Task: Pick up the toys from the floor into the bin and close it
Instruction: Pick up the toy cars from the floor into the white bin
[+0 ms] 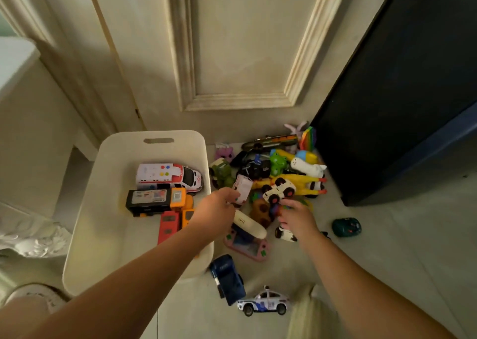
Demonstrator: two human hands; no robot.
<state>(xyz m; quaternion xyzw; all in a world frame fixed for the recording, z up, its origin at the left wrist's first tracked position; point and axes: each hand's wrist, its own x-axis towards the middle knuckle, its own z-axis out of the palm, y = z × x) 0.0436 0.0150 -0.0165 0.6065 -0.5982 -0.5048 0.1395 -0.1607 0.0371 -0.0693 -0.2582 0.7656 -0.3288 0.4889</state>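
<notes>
A dark cabinet [400, 80] stands well to the right of the white bin [154, 142], which sits open on the floor against the pale door [245, 41]. Inside the bin lie a white ambulance [169, 177] at the far end, a black and orange truck [154, 199] just nearer than it, and a red bus [167, 226] nearer still. Just right of the bin the rest of the toys are heaped: a yellow rubber chicken [304, 183], a white plush animal [308, 168], a green frog [278, 161] and a green jeep [222, 173] that is close to the bin's right wall. A pink game console [246, 245] lies beside the bin's near right corner, a blue pickup [227, 279] touches that corner, and a police car [263, 304] sits a little further from it. A small teal car [346, 227] rests alone, well right of the bin. The left hand [216, 207] reaches over the bin's right rim, its fingers pinching a small pink van [242, 189] lifted above the heap. The right hand [296, 217] is down in the heap right of the bin, fingers curled under a white buggy [278, 190]; I cannot tell whether it actually grips anything.
</notes>
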